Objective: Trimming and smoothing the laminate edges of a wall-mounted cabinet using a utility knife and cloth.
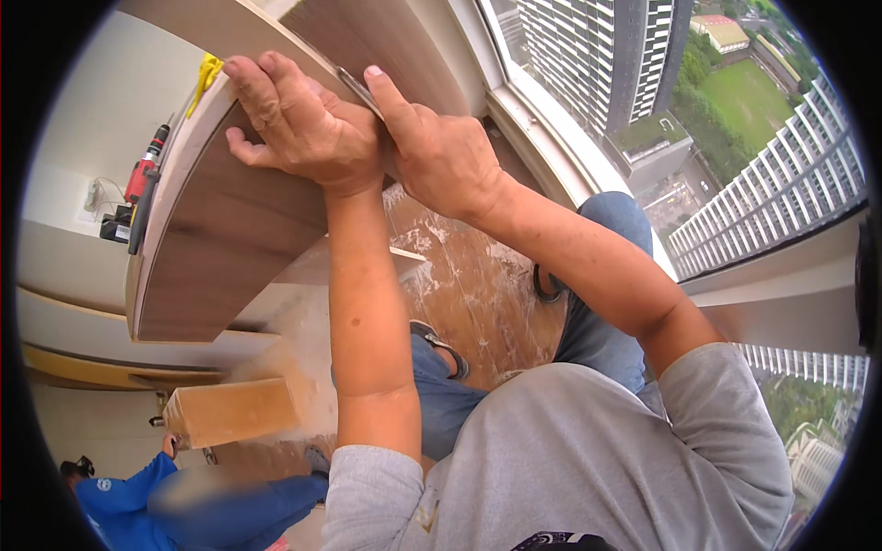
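A wood-grain panel (239,234) with a pale edge stands in front of me at the upper left. My left hand (308,124) lies across the top of the woodwork, fingers spread and thumb out to the side. Just right of it, my right hand (441,156) is closed, with its index finger stretched along a slim metal blade-like tool (356,90). That tool runs along the edge of a long pale-edged board (276,35). The tool's handle is hidden in my palm, so its exact kind does not show.
A red and black power drill (144,184) and a yellow object (204,81) sit at the panel's far side. On the right is a window (542,124) high above buildings. The wooden floor (459,275) is dusty. At lower left, a person in blue (138,496) is beside a wooden box (234,411).
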Motion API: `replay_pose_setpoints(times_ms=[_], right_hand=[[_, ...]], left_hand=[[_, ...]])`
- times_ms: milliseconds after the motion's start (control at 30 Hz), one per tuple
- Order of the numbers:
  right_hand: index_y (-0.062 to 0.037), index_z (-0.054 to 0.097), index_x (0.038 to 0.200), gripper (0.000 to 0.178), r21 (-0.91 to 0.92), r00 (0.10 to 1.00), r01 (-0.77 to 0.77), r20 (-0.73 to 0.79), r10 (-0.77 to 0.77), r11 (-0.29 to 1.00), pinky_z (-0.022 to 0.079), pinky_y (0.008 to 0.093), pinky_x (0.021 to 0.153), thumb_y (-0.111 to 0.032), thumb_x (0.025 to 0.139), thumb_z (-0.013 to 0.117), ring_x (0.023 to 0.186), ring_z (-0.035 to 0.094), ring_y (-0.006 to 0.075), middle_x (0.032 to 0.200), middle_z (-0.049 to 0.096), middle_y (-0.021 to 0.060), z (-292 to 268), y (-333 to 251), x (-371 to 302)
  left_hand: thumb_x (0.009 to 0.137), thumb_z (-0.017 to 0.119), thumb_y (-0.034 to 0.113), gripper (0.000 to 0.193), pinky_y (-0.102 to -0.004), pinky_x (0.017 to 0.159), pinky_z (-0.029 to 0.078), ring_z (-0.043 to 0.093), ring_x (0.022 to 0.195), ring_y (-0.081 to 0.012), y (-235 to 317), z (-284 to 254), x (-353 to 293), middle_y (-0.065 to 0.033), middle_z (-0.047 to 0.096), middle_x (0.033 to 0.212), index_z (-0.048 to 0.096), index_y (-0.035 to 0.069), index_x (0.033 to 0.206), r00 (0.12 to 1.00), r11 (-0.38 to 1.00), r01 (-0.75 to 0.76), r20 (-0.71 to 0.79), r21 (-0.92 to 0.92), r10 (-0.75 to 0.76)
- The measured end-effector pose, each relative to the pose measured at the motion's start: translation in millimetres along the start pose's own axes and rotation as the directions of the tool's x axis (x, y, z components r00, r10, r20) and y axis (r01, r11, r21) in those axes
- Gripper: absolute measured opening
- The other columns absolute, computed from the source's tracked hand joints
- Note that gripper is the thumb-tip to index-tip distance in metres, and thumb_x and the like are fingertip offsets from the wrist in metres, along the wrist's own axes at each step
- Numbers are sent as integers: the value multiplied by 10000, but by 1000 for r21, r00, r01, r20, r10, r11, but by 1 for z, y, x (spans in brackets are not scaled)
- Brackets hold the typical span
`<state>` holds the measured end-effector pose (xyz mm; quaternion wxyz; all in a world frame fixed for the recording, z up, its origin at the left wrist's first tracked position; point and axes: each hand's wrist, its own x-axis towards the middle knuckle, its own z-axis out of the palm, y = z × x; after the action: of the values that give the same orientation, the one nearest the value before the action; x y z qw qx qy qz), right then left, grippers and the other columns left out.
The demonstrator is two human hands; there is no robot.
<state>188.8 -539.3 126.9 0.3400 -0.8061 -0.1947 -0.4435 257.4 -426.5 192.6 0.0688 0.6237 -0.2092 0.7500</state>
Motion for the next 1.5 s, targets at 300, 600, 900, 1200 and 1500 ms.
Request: replay_pose_setpoints(times_ms=[300, 600, 900, 1200, 1500], right_hand=[[-41, 423, 1356, 465, 56, 962, -170, 227, 154, 984, 562, 516, 659, -116, 928, 590, 763, 698, 423, 895, 699, 206, 11, 13, -46], [-18, 499, 1225, 304, -69, 896, -278, 340, 284, 958, 513, 544, 583, -95, 952, 609, 719, 681, 438, 837, 688, 232, 33, 58, -169], [-22, 477, 1200, 268, 202, 983, -183, 27, 181, 962, 540, 548, 687, -72, 951, 563, 782, 667, 466, 926, 684, 238, 3, 0, -61], [-32, 459, 1101, 201, 216, 927, -347, 223, 300, 912, 526, 568, 717, -87, 945, 572, 830, 664, 476, 898, 678, 243, 11, 2, -50], [-26, 433, 1074, 177, -110, 687, -487, 563, 459, 866, 479, 610, 681, -95, 971, 559, 779, 620, 544, 773, 632, 300, 22, 57, -171]], left_hand=[[1023, 479, 120, 394, -567, 1088, 264, 545, 1404, -403, -9, 1, 0, -289, 619, 1412, 600, -25, 1368, 995, 996, -87, -41, -20, 86], [971, 503, 96, 411, -579, 1083, 262, 593, 1364, -361, 1, 9, 3, -279, 579, 1469, 626, 6, 1352, 998, 999, -35, -50, 10, 35], [954, 523, 90, 428, -601, 1072, 277, 580, 1377, -364, 0, 3, 2, -280, 559, 1491, 622, 23, 1365, 999, 1000, -24, -35, 0, 24], [987, 521, 117, 412, -583, 1070, 280, 584, 1367, -393, -1, 2, 2, -301, 595, 1437, 596, -4, 1373, 995, 997, -75, -70, -15, 74], [939, 511, 104, 447, -594, 1071, 273, 586, 1368, -350, 0, 2, -2, -267, 535, 1524, 633, 4, 1357, 999, 999, -36, -21, 2, 36]])
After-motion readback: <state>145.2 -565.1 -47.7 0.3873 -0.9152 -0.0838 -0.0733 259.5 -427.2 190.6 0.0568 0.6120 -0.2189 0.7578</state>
